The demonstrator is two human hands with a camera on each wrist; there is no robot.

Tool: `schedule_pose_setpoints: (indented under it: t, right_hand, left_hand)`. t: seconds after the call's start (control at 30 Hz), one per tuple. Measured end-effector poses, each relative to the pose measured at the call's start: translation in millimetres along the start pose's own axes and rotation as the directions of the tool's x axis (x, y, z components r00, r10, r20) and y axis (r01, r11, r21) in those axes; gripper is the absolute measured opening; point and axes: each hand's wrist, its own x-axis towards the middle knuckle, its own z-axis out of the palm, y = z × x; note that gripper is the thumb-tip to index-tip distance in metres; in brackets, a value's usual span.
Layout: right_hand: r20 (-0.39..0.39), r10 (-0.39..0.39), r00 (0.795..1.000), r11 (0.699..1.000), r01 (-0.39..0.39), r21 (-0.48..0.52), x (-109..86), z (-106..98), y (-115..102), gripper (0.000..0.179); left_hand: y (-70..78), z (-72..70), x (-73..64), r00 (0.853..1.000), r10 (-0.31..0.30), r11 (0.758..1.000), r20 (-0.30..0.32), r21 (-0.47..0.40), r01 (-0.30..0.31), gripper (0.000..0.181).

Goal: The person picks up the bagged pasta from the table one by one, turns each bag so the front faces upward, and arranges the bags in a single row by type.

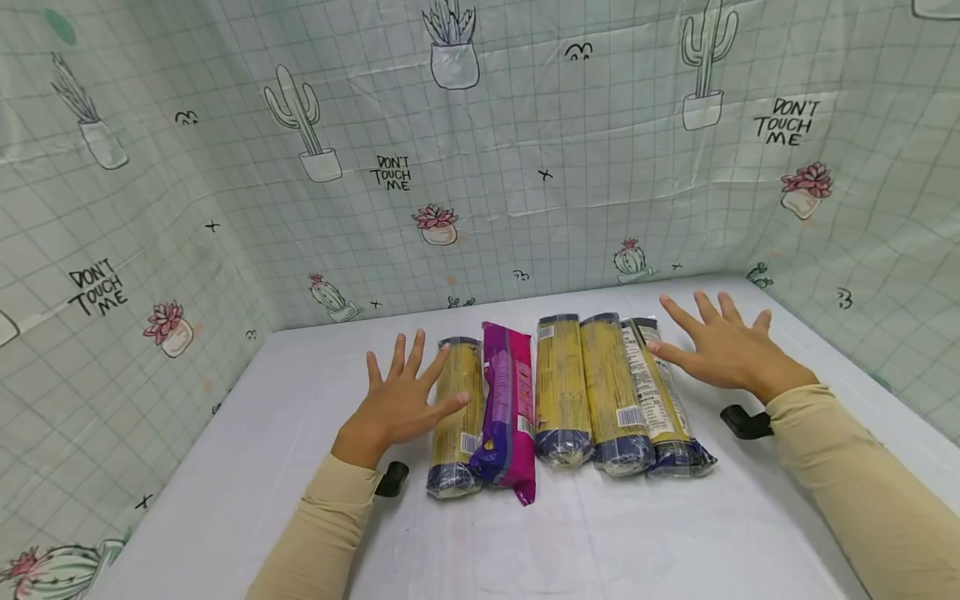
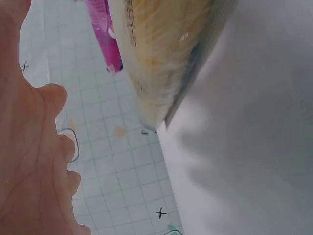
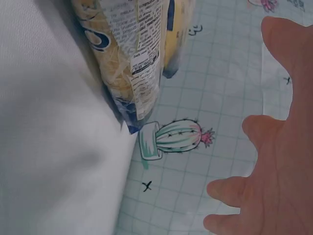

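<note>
Several long packs lie side by side on the white table. In the head view, my left hand [image 1: 397,404] is spread at the left end, its thumb overlapping the leftmost yellow spaghetti pack [image 1: 452,425]. To the right of that lies a magenta and purple packet [image 1: 512,408]. Two more yellow spaghetti packs [image 1: 562,383] [image 1: 617,383] follow, then a pack with a white printed label [image 1: 660,392] at the right end. My right hand [image 1: 723,346] is spread above that end, thumb overlapping the labelled pack's top. Both hands hold nothing; the wrist views show fingers apart from the packs.
A pale gridded curtain [image 1: 495,192] with cactus drawings encloses the back and sides of the table [image 1: 585,542]. Dark wrist-camera mounts [image 1: 746,422] stick out beneath both sleeves [image 1: 847,467].
</note>
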Motion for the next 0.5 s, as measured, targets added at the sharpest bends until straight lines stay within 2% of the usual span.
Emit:
schedule_pose_setpoints:
  t: [0.37, 0.5]
  right_hand:
    - [-0.002, -0.031, 1.000, 0.999, 0.031, -0.031, -0.1, -2, -12, 0.088]
    - [0.000, -0.031, 1.000, 0.999, 0.031, -0.038, -0.7, -1, -15, 0.089]
  left_hand:
    - [10.1, 2.0, 0.1, 0.998, 0.018, 1.000, 0.063, 0.016, -0.019, 0.087]
    - [13.2, 2.1, 1.2, 0.997, 0.041, 0.998, 0.068, 0.039, -0.044, 0.086]
